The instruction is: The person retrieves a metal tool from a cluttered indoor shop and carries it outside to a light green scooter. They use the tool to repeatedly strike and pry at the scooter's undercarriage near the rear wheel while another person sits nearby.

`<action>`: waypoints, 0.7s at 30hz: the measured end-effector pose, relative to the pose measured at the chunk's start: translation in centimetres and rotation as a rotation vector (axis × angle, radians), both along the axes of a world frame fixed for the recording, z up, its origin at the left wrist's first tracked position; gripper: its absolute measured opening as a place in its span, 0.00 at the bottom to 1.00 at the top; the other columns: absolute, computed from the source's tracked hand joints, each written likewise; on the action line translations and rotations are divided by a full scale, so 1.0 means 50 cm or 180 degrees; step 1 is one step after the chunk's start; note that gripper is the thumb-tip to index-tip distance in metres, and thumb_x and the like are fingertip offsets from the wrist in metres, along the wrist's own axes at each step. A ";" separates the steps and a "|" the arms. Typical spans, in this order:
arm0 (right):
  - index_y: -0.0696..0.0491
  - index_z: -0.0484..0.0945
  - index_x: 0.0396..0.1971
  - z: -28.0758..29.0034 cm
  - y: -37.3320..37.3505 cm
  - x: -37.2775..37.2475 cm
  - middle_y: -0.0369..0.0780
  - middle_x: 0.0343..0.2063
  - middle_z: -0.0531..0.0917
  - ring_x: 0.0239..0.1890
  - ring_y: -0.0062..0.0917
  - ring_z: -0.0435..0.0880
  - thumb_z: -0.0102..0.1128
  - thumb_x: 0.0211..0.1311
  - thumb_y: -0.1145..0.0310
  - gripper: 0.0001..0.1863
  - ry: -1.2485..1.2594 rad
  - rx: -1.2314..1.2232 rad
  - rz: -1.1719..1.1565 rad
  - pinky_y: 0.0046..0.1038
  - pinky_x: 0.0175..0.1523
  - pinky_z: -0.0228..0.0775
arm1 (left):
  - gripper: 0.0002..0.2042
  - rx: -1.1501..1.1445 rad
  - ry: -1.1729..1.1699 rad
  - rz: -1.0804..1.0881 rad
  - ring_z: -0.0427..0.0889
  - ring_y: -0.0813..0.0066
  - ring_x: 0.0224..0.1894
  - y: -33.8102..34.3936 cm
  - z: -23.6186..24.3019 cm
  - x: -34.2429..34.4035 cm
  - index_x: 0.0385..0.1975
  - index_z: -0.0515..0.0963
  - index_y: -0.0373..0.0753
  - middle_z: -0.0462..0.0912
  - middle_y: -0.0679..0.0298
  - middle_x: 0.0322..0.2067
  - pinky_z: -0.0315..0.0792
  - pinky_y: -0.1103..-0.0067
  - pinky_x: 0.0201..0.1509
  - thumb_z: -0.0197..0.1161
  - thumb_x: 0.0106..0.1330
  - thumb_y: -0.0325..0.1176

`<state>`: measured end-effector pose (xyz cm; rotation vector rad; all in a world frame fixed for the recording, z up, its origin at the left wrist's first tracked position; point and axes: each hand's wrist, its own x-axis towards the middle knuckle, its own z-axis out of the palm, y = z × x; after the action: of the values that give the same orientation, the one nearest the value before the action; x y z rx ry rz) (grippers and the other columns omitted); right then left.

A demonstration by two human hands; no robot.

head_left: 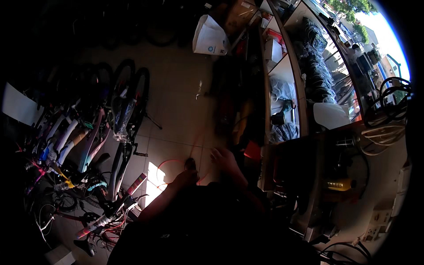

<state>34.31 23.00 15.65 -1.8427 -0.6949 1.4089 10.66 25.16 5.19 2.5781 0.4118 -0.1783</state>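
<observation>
Cord (170, 160), thin and red, loops at lower centre of frame; likely light, flexible; pinch along the loop. Left hand (186, 177) curled, right hand (224, 160) half-curled; cannot tell what either holds.

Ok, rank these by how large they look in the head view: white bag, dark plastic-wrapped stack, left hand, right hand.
1. Dark plastic-wrapped stack
2. White bag
3. Left hand and right hand: too alike, and too dim at the edges, to rank apart.
</observation>
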 end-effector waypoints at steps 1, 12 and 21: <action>0.63 0.82 0.52 0.018 0.085 0.024 0.41 0.34 0.85 0.35 0.25 0.85 0.55 0.82 0.56 0.22 0.0050 0.0140 -0.0257 0.33 0.45 0.79 | 0.17 -0.0365 0.0147 0.0052 0.88 0.49 0.44 0.081 0.014 0.023 0.53 0.78 0.27 0.86 0.44 0.43 0.81 0.61 0.49 0.58 0.72 0.33; 0.60 0.82 0.53 -0.021 0.635 0.308 0.36 0.34 0.86 0.33 0.18 0.84 0.61 0.79 0.57 0.19 0.0383 0.0630 -0.1202 0.23 0.39 0.76 | 0.22 -0.2360 -0.0207 0.1979 0.88 0.52 0.54 0.739 -0.037 0.269 0.58 0.81 0.30 0.88 0.45 0.51 0.79 0.67 0.60 0.62 0.72 0.41; 0.58 0.82 0.56 0.046 1.129 0.612 0.35 0.35 0.88 0.33 0.17 0.85 0.61 0.79 0.58 0.19 -0.0088 0.0864 -0.1352 0.21 0.37 0.77 | 0.10 -0.2529 -0.0422 0.4329 0.85 0.71 0.29 1.306 -0.212 0.093 0.42 0.85 0.36 0.85 0.63 0.29 0.77 0.74 0.33 0.61 0.74 0.35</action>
<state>64.93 79.43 17.94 -1.6731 -0.4464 0.9655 15.32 90.46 -5.41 1.1442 1.5239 0.2689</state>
